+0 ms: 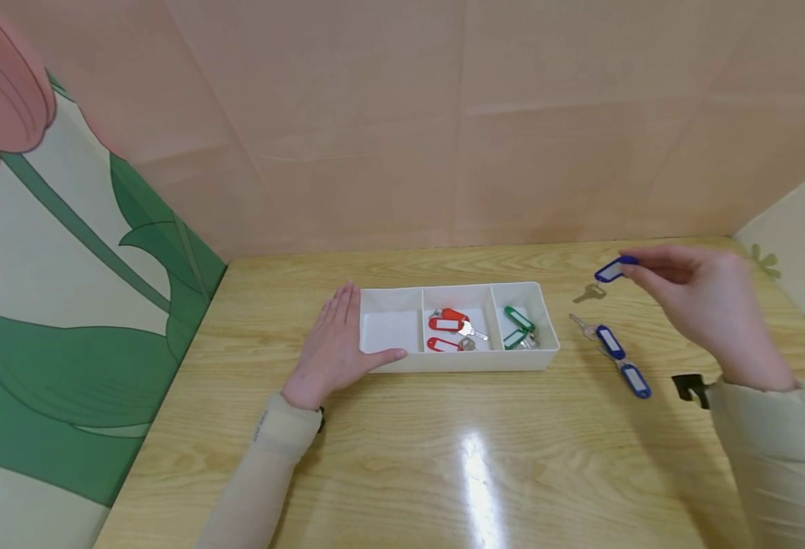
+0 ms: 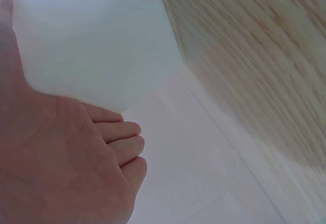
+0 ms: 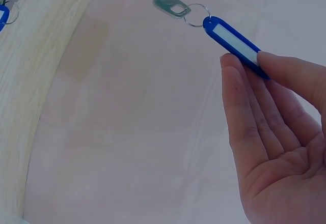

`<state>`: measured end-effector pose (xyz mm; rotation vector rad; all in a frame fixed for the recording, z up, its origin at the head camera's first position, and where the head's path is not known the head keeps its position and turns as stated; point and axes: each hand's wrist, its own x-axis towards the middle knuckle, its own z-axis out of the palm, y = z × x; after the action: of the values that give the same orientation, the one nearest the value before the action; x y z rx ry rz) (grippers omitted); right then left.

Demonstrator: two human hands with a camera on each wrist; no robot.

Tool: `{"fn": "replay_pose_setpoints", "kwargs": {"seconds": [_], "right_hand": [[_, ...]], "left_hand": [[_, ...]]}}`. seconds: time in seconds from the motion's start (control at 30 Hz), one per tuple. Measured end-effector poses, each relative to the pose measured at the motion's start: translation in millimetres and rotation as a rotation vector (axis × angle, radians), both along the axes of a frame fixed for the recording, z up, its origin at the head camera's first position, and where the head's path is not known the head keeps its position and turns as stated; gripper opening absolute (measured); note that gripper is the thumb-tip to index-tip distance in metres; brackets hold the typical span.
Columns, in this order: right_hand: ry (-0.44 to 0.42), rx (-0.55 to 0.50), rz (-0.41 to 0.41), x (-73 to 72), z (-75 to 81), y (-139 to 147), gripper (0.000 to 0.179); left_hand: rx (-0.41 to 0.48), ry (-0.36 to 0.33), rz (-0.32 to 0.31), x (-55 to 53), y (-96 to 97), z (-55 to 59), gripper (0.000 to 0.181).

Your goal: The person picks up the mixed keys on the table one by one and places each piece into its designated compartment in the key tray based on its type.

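My right hand (image 1: 707, 305) pinches the end of a blue key tag (image 3: 232, 40) between thumb and fingers. Its key (image 3: 170, 5) dangles from a thin ring, above the table in the head view. My left hand (image 1: 334, 343) lies with straight fingers along the left end of a white three-compartment tray (image 1: 457, 363), its thumb over the front rim. Keys with red tags (image 1: 446, 325) lie in the middle compartment, keys with green tags (image 1: 519, 317) in the right one. The left compartment (image 1: 390, 332) holds nothing.
Two more keys with blue tags, one upper tag (image 1: 610, 342) and one lower tag (image 1: 635, 380), lie on the wooden table (image 1: 375, 450) right of the tray. A pinkish covering (image 1: 389, 137) rises behind the table; a flower-patterned panel (image 1: 66, 381) stands on the left.
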<state>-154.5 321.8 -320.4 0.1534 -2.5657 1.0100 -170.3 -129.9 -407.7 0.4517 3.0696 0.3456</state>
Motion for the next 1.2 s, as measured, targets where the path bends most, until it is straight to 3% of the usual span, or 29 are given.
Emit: {"fn": "replay_pose_setpoints", "kwargs": {"seconds": [0.33, 0.97, 1.2], "right_hand": [[0.008, -0.016, 0.009, 3.6, 2.7, -7.6, 0.025], [0.105, -0.073, 0.044, 8.4, 7.0, -26.0, 0.021], [0.096, -0.1, 0.063, 6.7, 4.8, -33.6, 0.02]], "left_hand": [[0.001, 0.002, 0.0, 0.5, -0.1, -0.6, 0.132], [0.007, 0.012, -0.001, 0.3, -0.2, -2.3, 0.133], [0.01, 0.015, -0.003, 0.1, 0.0, -1.7, 0.133]]}}
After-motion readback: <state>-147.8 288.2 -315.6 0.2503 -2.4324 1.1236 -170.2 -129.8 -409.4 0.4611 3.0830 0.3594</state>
